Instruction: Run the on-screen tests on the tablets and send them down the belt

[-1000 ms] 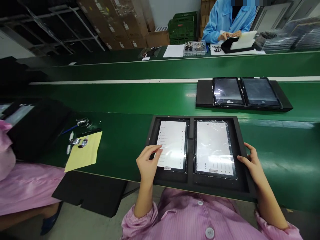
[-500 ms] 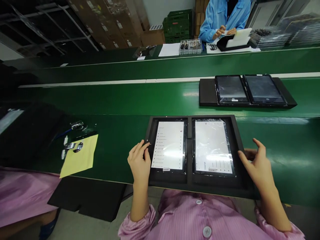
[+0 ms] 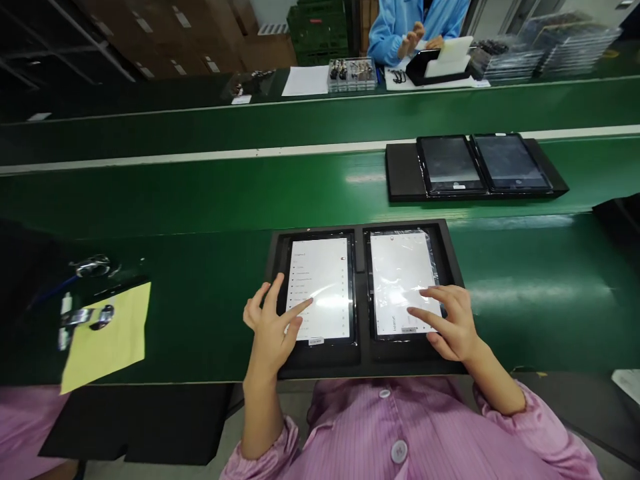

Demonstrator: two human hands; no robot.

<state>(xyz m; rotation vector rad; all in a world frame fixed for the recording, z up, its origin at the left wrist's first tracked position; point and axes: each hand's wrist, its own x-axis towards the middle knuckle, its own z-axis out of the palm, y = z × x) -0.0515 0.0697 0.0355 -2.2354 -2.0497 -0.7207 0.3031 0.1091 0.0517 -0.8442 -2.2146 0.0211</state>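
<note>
Two tablets with lit white screens lie side by side in a black foam tray (image 3: 363, 365) at the bench's front edge. My left hand (image 3: 273, 327) is over the left tablet (image 3: 325, 267), fingers spread, its index fingertip on or just above a list on the screen. Over the right tablet (image 3: 400, 260) is my right hand (image 3: 455, 323), fingers apart and extended across the lower part of its screen. Clear film wraps the right tablet, and small labels sit at both tablets' lower edges. Neither hand grips anything.
Another black tray (image 3: 403, 173) with two dark-screened tablets lies beyond on the green bench. To the left are a yellow paper (image 3: 113, 340), a metal clip-like piece and a marker (image 3: 65, 313). Across the bench a person in a blue jacket (image 3: 385, 30) works near a parts box (image 3: 353, 75).
My right hand has moved left from the tray's right side to over the right tablet. My left hand has moved from the tray's left edge onto the left tablet. The camera view has shifted.
</note>
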